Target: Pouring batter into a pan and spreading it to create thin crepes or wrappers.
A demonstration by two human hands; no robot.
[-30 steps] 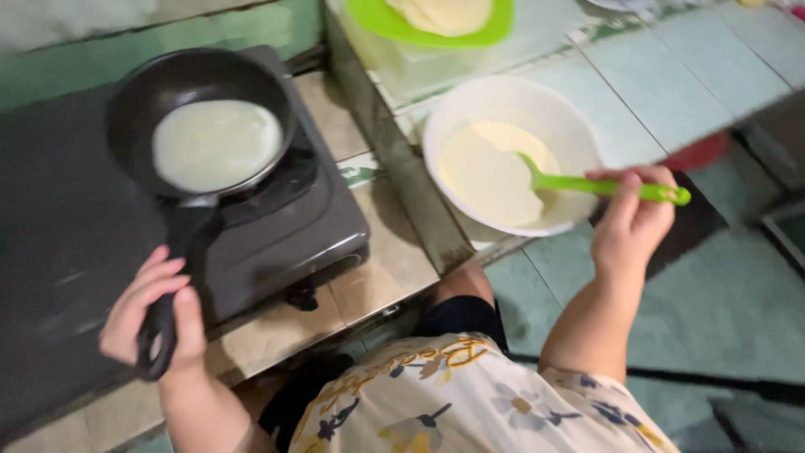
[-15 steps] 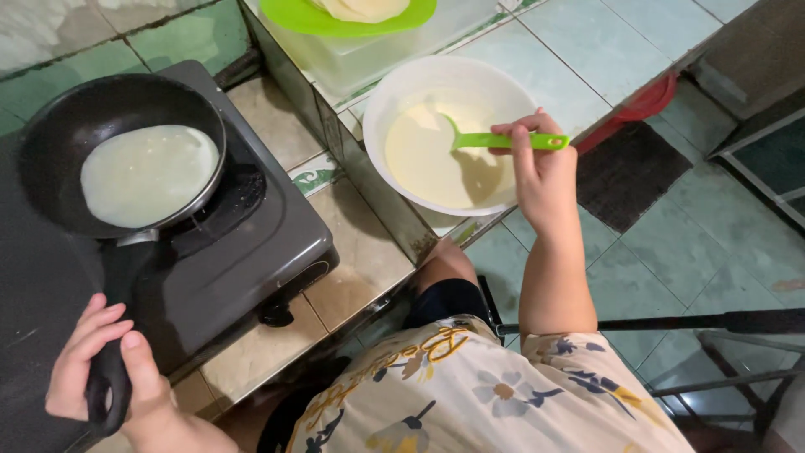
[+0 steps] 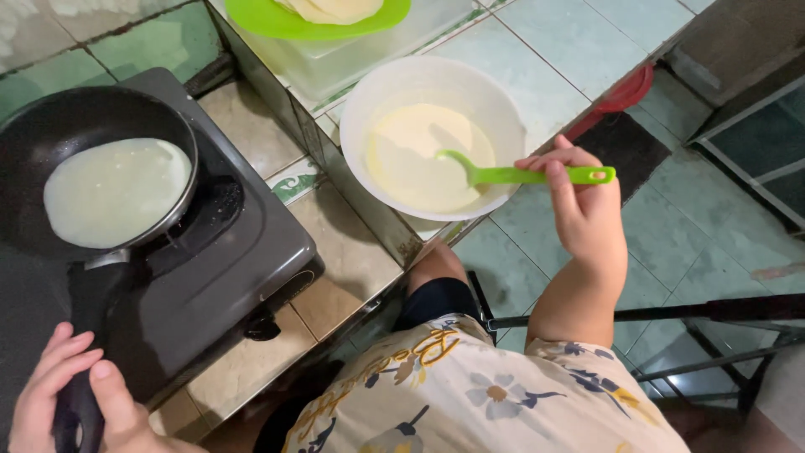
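Tiled counter point(image 3: 579, 42); black stove point(image 3: 226, 252); green-tile floor point(image 3: 688, 226)

No packages, labels, signs or screens show anywhere in the view.

pan point(image 3: 33, 134): we see dark, matt non-stick metal with a black plastic handle
batter point(image 3: 116, 191): pale, wet, smooth sheen
stove point(image 3: 226, 252): we read it as dark grey metal, satin finish
bowl point(image 3: 495, 101): white plastic, smooth, slightly glossy
ladle point(image 3: 524, 174): bright green glossy plastic
surface point(image 3: 579, 42): glazed pale green tiles, shiny, rough grout lines
shirt point(image 3: 495, 394): soft printed cloth, matt
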